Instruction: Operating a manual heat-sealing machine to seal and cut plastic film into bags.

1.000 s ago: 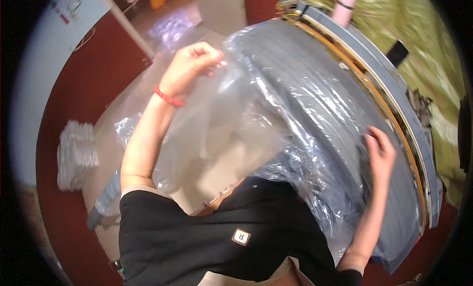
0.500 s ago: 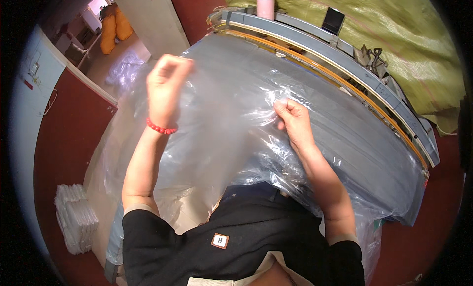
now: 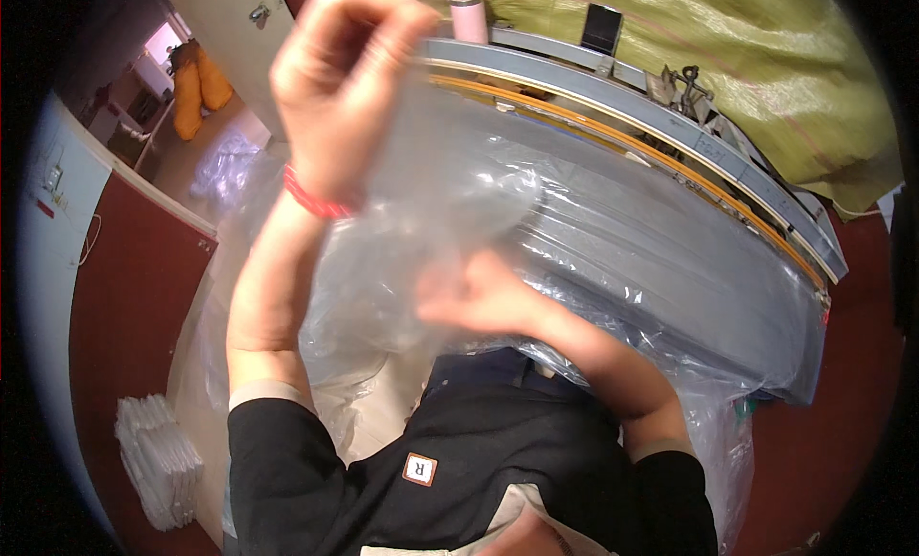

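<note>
Stretching across the middle of the frame, the clear plastic sheet (image 3: 613,235) runs lengthwise toward the lower right. The left hand (image 3: 345,91), upper left, has fingertips closed, apparently pinching the sheet's far side; the right hand (image 3: 479,293), lower and nearer its middle, is too blurred to tell whether it grips, below the blue-grey rail (image 3: 713,146).

Plastic film (image 3: 661,235): lay before metal rail (image 3: 718,146). Bottle (image 3: 467,15), phone (image 3: 601,29), metal tool (image 3: 687,91): were left to right along rail's far side. Tarpaulin (image 3: 756,53): was behind these. Plastic stack (image 3: 158,460): lay at near left of film.
</note>
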Demonstrator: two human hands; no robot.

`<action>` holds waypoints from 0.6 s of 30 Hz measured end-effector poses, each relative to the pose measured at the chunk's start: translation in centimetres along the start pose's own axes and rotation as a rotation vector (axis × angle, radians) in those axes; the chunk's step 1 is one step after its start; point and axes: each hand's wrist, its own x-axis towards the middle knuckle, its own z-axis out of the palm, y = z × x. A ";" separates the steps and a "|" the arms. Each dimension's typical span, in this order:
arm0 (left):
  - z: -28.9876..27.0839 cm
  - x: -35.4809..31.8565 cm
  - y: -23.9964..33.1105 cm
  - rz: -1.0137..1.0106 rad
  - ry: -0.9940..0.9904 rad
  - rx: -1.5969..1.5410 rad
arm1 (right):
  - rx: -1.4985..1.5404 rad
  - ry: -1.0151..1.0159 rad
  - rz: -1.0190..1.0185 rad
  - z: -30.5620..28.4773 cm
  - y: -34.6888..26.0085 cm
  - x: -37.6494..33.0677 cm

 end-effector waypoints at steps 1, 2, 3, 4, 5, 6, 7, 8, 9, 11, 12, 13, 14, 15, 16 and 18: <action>-1.2 1.0 -0.9 0.006 0.033 0.058 | -0.135 -0.077 -0.058 -1.4 0.1 -1.6; -2.4 2.2 -2.2 0.021 0.112 0.097 | -0.130 -0.075 -0.047 -2.8 0.1 -3.9; -3.9 2.8 -3.4 0.024 0.191 0.153 | -0.078 -0.104 0.004 -4.5 -0.1 -6.4; -5.3 2.7 -4.4 0.042 0.200 0.239 | -0.189 -0.083 0.089 -6.8 -0.7 -9.6; -6.2 2.6 -5.6 0.037 0.210 0.328 | -0.275 -0.019 0.183 -9.1 -1.6 -13.0; -6.7 1.8 -6.7 0.017 0.175 0.417 | -0.378 0.102 0.259 -11.0 -2.2 -16.2; -6.8 0.4 -7.6 -0.016 0.140 0.523 | -0.547 0.247 0.445 -12.7 -3.4 -20.0; -6.6 -1.1 -8.3 -0.055 0.022 0.526 | -0.586 0.409 0.561 -14.0 -4.1 -23.6; -6.2 -2.6 -8.8 -0.085 -0.103 0.567 | -0.621 0.563 0.622 -15.0 -5.0 -27.4; -5.1 -5.3 -9.5 -0.510 -0.251 0.118 | -0.805 0.823 0.827 -16.8 -6.8 -34.9; -4.6 -6.2 -9.8 -0.579 -0.393 0.088 | -0.759 1.017 0.792 -17.4 -7.8 -38.6; -4.0 -7.0 -10.3 -0.645 -0.541 0.046 | -0.696 1.229 0.790 -17.9 -8.5 -42.1; -3.5 -7.5 -11.0 -0.668 -0.694 0.064 | -0.643 1.460 0.618 -18.2 -8.9 -45.4; -3.1 -7.8 -12.0 -0.684 -0.842 0.079 | -0.550 1.642 0.429 -18.4 -9.1 -48.7; -2.4 -8.1 -13.3 -0.659 -0.686 0.036 | -0.579 1.734 0.480 -18.9 -9.4 -51.9; -1.4 -8.4 -16.7 -0.689 -0.360 0.058 | -0.786 2.019 0.432 -19.3 -8.9 -58.4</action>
